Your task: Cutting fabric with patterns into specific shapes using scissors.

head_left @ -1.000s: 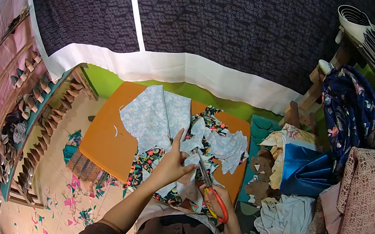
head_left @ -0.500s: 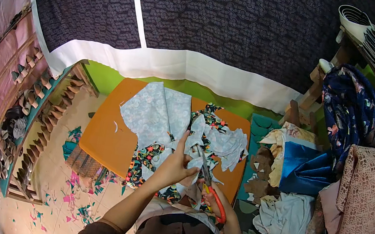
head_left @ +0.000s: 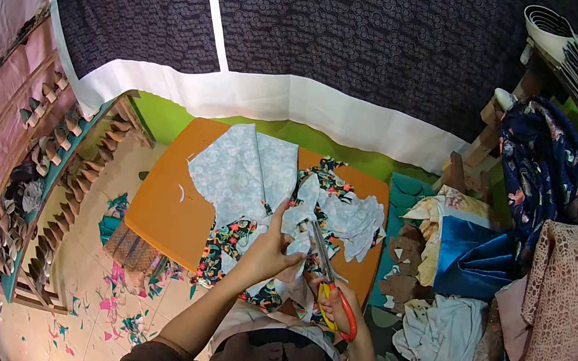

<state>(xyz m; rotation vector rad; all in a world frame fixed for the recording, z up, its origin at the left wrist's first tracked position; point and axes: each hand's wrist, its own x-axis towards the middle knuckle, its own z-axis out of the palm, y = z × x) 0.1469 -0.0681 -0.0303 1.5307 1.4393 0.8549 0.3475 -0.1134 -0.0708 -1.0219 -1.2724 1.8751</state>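
My right hand (head_left: 338, 308) grips the red and yellow handles of a pair of scissors (head_left: 323, 254). Their metal blades point away from me, slightly parted, against a small pale fabric piece (head_left: 301, 216). My left hand (head_left: 267, 254) is beside the blades, its index finger stretched forward. Its thumb and other fingers pinch the pale fabric piece, though the fingers partly hide the grip. Under both hands lies black floral fabric (head_left: 220, 247) with pale backing. A larger pale cloth (head_left: 233, 175) spreads beyond my left hand, and crumpled pale pieces (head_left: 353, 221) lie right of the blades.
The orange tabletop (head_left: 167, 184) bears the fabrics. Shoe lasts stand on a rack (head_left: 45, 217) at left; scraps (head_left: 122, 305) litter the floor. At right are a folded blue cloth (head_left: 473, 261), a white cloth (head_left: 442, 337) and a lace cloth (head_left: 560, 322). Dark patterned fabric (head_left: 372, 35) hangs ahead.
The scissors' handles have spread apart, showing more yellow, and the right hand has shifted slightly right. The left hand stays nearly in place. The whole view has shifted slightly.
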